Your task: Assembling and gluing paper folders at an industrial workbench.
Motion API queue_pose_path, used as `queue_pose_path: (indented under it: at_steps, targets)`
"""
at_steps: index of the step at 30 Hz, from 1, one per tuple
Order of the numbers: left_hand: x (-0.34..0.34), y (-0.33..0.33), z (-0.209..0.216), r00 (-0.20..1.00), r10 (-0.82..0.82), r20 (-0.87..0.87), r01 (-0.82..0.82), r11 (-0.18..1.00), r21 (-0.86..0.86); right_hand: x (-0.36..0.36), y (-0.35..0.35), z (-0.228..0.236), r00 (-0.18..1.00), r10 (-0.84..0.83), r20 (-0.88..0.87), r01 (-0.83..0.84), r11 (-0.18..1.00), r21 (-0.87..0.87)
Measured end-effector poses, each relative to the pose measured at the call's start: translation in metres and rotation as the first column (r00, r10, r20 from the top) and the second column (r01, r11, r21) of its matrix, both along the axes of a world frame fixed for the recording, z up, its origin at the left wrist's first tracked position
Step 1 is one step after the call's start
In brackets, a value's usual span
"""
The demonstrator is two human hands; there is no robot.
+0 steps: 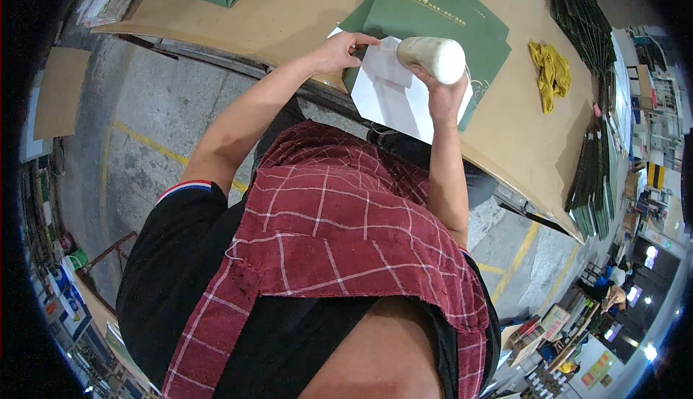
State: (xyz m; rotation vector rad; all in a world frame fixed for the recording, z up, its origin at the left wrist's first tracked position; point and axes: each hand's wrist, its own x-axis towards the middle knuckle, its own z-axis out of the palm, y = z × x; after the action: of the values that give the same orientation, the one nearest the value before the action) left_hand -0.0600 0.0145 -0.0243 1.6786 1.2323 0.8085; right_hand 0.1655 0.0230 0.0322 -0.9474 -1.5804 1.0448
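Hands meet over a white sheet (393, 96) that lies on a flat green paper bag (433, 16) near the front edge of the brown desk (289, 9). The left hand (339, 51) presses down with fingers spread, fingertips on the sheet's upper left corner, a grip that is flat and released rather than clenched, likely so the paper does not slide. The right hand (442, 92) is clenched around a white bottle (433, 58), which is tipped on its side above the sheet, its rounded end pointing right; where its nozzle sits I cannot tell, since the hand hides it. The sheet overhangs the desk edge toward the person's red checked apron (346, 240). A crumpled yellow cloth (550, 73) rests to the right, well apart, and stacks of green folded bags (588, 31) line the right rim and far left corner within reach
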Motion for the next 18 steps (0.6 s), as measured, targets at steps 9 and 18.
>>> queue_pose_path:
  at_steps: [9, 18]
  targets:
    - [0.000, 0.003, -0.007, 1.000, -0.002, 0.015, 0.002, 1.000, 0.007, 0.000, -0.002, -0.001, 1.000, -0.008, 0.009, 0.008, 1.000, 0.001]
    - [0.000, -0.001, 0.005, 0.999, 0.014, -0.048, -0.014, 1.000, 0.005, -0.004, -0.003, -0.003, 0.993, -0.091, -0.073, 0.092, 0.996, 0.008]
